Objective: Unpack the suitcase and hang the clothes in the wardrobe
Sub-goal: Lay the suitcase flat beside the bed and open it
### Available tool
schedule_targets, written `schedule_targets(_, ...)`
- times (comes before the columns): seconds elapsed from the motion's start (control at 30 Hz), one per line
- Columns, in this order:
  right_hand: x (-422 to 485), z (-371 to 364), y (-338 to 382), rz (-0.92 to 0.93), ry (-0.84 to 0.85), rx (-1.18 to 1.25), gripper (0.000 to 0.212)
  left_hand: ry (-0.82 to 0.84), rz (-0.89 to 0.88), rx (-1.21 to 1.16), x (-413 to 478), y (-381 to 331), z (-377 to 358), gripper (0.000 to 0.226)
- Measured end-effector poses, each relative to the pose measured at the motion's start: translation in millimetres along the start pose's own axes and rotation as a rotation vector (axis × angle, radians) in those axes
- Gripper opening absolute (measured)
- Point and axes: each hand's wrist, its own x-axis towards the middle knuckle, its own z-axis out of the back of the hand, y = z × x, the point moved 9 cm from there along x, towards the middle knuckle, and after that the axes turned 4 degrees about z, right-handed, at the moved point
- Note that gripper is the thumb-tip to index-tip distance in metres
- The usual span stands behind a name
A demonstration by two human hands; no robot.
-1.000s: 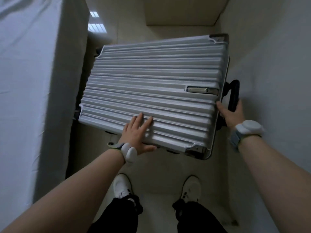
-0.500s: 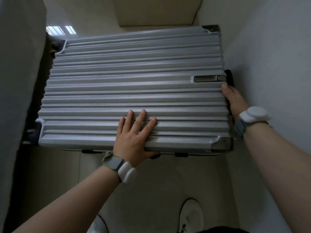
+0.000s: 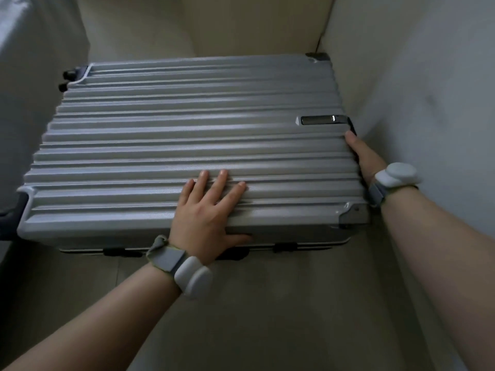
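- Silver ribbed suitcase (image 3: pixel 187 145) lies flat and shut on the pale floor (image 3: pixel 267 303), in the gap between a bed (image 3: pixel 21 76) and a wall (image 3: pixel 428 89); laid this way, probably so the lid can open upward.
- Left hand (image 3: pixel 209 212) rests spread flat on the lid, thumb hooked over the near edge.
- Right hand (image 3: pixel 364 156) curls around the dark side handle (image 3: pixel 352 128), steadying the case.
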Motion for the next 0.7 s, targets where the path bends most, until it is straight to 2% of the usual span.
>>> schedule_targets(0.1,11.1,-13.3,14.0,0.068,0.034,-0.116,0.049,0.039,0.047,0.018,11.5,8.1,-3.5,0.098)
schedule_targets(0.2,12.0,-26.0,21.1,0.114,0.055,-0.261,0.078,0.081,0.085,0.038,14.0,13.5,-9.5,0.098)
schedule_targets(0.23,10.4,-28.9,23.0,0.122,0.063,-0.329,0.077,0.076,0.085,0.045,13.7,14.6,-8.9,0.098)
schedule_targets(0.3,6.0,-26.7,30.6,0.165,0.043,-0.471,0.058,0.074,0.077,0.041,14.0,13.7,-10.5,0.098)
schedule_targets(0.37,0.7,-26.6,38.7,0.241,0.0,-0.607,0.049,0.07,0.073,0.038,13.4,12.9,-10.2,0.1)
schedule_targets(0.5,-19.4,-39.4,42.7,0.346,-0.079,-0.773,0.067,0.108,0.035,0.025,14.2,9.3,-10.2,0.099)
schedule_targets(0.6,-36.4,-53.7,40.1,0.396,-0.159,-1.063,0.07,0.119,-0.003,-0.011,10.2,17.2,-9.6,0.097)
schedule_targets(0.67,-59.0,-83.6,38.1,0.475,-0.119,-1.236,0.074,0.069,0.004,0.002,0.1,31.7,-4.8,0.097)
schedule_targets(0.7,-73.3,-107.3,35.8,0.546,-0.047,-1.271,0.079,0.039,0.024,0.018,-7.6,43.9,-3.3,0.098)
